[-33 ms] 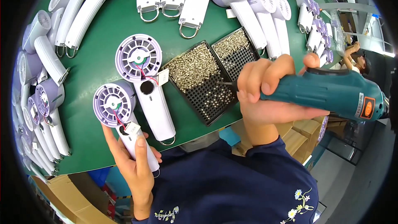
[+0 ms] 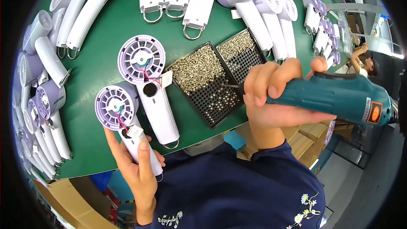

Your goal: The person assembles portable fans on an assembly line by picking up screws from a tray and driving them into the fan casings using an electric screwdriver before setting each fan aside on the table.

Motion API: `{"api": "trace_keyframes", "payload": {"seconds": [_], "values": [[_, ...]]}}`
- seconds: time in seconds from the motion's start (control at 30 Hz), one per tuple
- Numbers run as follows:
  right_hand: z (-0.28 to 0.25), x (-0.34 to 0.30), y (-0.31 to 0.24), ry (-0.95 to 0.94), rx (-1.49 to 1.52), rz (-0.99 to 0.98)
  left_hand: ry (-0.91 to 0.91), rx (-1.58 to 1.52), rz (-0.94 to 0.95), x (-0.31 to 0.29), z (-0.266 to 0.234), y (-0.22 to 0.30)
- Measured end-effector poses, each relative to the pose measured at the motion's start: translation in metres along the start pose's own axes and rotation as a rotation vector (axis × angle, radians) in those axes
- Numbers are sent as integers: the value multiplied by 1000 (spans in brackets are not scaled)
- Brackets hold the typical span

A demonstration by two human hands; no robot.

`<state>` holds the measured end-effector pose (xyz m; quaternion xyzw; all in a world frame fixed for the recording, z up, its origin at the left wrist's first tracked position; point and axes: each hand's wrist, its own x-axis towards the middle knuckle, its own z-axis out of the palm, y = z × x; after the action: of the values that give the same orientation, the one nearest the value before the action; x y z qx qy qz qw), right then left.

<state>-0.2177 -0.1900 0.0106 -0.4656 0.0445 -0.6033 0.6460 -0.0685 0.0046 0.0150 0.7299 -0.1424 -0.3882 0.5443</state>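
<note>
My left hand (image 2: 137,169) is closed round the white handle of a handheld fan (image 2: 114,107) at the table's near edge. That fan's round lilac head is uncovered, showing a spoked ring, a green board and red wires with a white tag. Beside it on the table lies a second handheld fan (image 2: 159,110), its head likewise uncovered. My right hand (image 2: 275,89) grips a teal electric screwdriver (image 2: 330,95) held level, its thin bit pointing left over a black screw tray (image 2: 212,118). Small metal screws (image 2: 197,68) are heaped in the tray's far part; others sit scattered in its holes.
A second screw tray (image 2: 241,65) adjoins on the right. White-and-lilac fans crowd the green table (image 2: 101,59) along its left side and back, several with metal rings. Cardboard boxes (image 2: 70,199) stand below the near edge. Far right, another person (image 2: 362,61) is visible.
</note>
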Motion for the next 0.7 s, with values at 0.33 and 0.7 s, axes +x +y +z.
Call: {"api": "trace_keyframes", "payload": {"seconds": [0.33, 0.7], "values": [[-4, -4, 6, 7, -9, -22, -5, -14, -29, 1, -1, 2], [-11, -4, 5, -240, -163, 14, -40, -38, -18, 3, -4, 0]]}}
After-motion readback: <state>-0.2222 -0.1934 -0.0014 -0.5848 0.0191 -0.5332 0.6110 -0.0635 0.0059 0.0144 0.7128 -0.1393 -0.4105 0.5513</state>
